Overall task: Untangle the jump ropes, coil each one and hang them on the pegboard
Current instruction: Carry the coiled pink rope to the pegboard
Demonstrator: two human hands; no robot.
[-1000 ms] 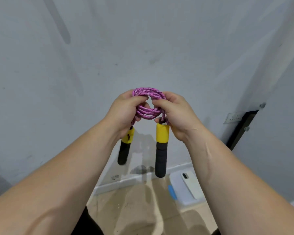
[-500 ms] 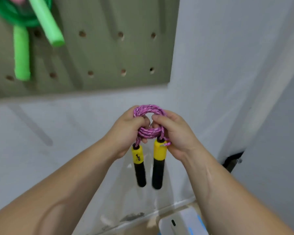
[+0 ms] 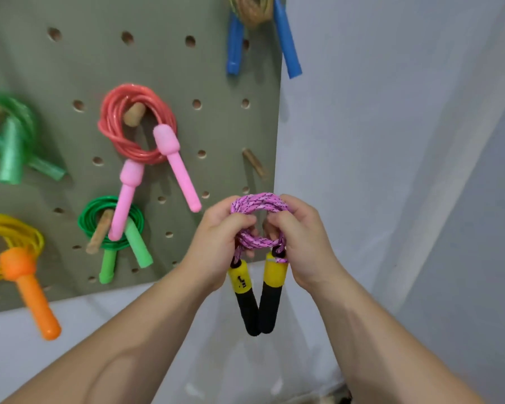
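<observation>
pink rope (image 3: pixel 258 204) handles (image 3: pixel 257 298) hang down

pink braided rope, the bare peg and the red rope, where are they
pink braided rope (image 3: pixel 258 201): head view, top of the coil.
bare peg (image 3: pixel 254 165): head view, middle of the wooden shaft.
red rope (image 3: pixel 105 128): head view, left side of the hung coil.

Mark on yellow handle (image 3: pixel 239 279) illegible.
</observation>
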